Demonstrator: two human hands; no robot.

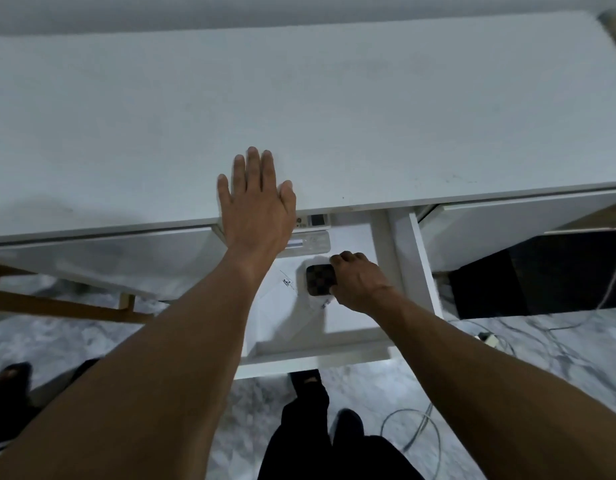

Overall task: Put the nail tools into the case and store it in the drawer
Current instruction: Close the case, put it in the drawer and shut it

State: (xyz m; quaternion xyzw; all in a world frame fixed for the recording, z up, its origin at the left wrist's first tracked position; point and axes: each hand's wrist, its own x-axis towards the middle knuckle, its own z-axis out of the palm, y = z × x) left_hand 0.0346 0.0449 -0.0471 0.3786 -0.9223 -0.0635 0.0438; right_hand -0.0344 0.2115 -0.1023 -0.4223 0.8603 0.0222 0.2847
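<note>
Holding the case (pixel 321 279) low inside the open drawer (pixel 317 355), the right hand (pixel 360 284) curls its fingers round it. The left hand (pixel 256 206) rests flat, fingers spread, on the desk (pixel 299 116) beyond the right hand. The packing looks finished. What is left, I judge, is to release the case and push the drawer shut.

We see our left grip (pixel 256 209) lying flat on the white table (pixel 334 109). Our right grip (pixel 360 282) holds the dark case (pixel 319 278) inside the open drawer (pixel 317 355), seemingly resting on white papers (pixel 282 306).
</note>
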